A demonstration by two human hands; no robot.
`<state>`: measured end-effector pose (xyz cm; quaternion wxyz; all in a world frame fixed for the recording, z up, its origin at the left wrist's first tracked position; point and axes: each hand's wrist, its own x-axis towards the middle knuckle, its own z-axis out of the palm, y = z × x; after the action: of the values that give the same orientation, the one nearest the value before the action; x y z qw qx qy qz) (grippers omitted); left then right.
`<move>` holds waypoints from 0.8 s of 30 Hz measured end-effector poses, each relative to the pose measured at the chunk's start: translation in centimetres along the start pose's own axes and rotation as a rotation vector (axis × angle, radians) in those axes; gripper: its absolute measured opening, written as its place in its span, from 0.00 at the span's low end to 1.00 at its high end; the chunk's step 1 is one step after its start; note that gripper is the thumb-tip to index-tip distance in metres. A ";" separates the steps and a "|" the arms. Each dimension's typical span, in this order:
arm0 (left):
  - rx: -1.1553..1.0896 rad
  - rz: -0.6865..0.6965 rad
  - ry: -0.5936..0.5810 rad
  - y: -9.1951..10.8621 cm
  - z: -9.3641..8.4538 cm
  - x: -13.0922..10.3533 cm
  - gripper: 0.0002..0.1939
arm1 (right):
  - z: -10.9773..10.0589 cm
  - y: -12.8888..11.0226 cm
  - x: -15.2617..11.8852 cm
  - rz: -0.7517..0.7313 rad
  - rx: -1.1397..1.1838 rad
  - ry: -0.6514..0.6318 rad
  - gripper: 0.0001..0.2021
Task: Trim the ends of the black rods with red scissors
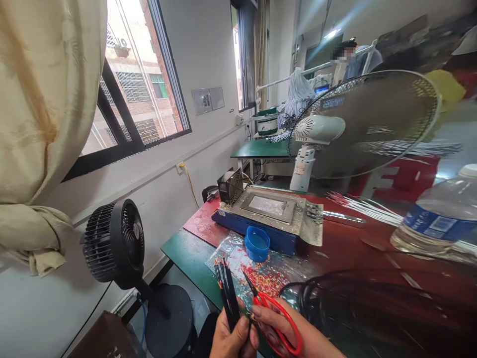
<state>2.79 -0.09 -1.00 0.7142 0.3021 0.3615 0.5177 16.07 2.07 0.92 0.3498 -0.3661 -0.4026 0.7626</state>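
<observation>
Fingers [238,332] of the left hand [229,340] were closed around a small bundle of black cables [226,288], gripped near the lower end so that the cut tips fanned upward above the front edge of the worktop [186,256]. The right hand [283,330] was closed through the red loops of a pair of scissors [274,313], whose dark blades pointed up and left, just beside the bundle.

Judged from this position, the step in hand was trimming or stripping the cable ends. For a clean result, the tips should be levelled before cutting, the bundle held firmly near the cut, and the blades set square to the strands.

The cables were thin, matte and round, with coloured cores showing at the tips. A crinkled clear plastic sheet [268,271] lay beyond them, strewn with small red and yellow offcuts. A round blue cap [257,243] rested on it, against a blue-based unit with a grey metal tray [270,209]. White wires [367,209] lay fanned on the red mat. A clear water bottle [439,219] lay at the right, and a wire-guarded fan [367,124] stood behind.
</observation>
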 end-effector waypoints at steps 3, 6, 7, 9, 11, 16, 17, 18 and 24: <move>0.016 -0.018 -0.020 -0.1 -0.3 0.0 0.25 | -0.1 0.2 -0.1 -0.006 0.057 -0.009 0.20; 0.020 -0.029 -0.040 -0.1 -0.5 0.0 0.26 | -0.2 0.3 -0.1 0.015 0.070 0.015 0.20; 0.019 -0.029 -0.050 0.0 -0.5 0.0 0.26 | -0.2 0.3 -0.1 0.018 0.068 0.024 0.20; 0.021 -0.029 -0.064 0.1 -0.5 -0.1 0.25 | -0.2 0.2 -0.1 0.029 0.059 0.035 0.20; 0.029 -0.030 -0.071 0.1 -0.4 -0.1 0.24 | -0.1 0.1 -0.1 0.043 0.054 0.045 0.20; 0.031 -0.018 -0.043 -0.3 -0.5 0.0 0.23 | 0.6 -0.2 -0.1 -0.012 -0.037 0.048 0.22; 0.026 -0.013 -0.023 -0.5 -0.5 0.1 0.23 | 0.6 -0.2 -0.1 -0.027 -0.072 0.042 0.23; 0.017 -0.009 0.002 -0.7 -0.6 0.2 0.24 | 0.7 -0.3 -0.1 -0.035 -0.097 0.042 0.23; -0.046 0.039 0.073 -1.1 -1.0 1.0 0.22 | 0.2 -0.2 0.3 -0.068 -0.137 0.008 0.24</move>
<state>2.80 0.62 -2.64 0.6969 0.2733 0.3693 0.5506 15.81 2.31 1.05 0.3513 -0.3785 -0.4645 0.7195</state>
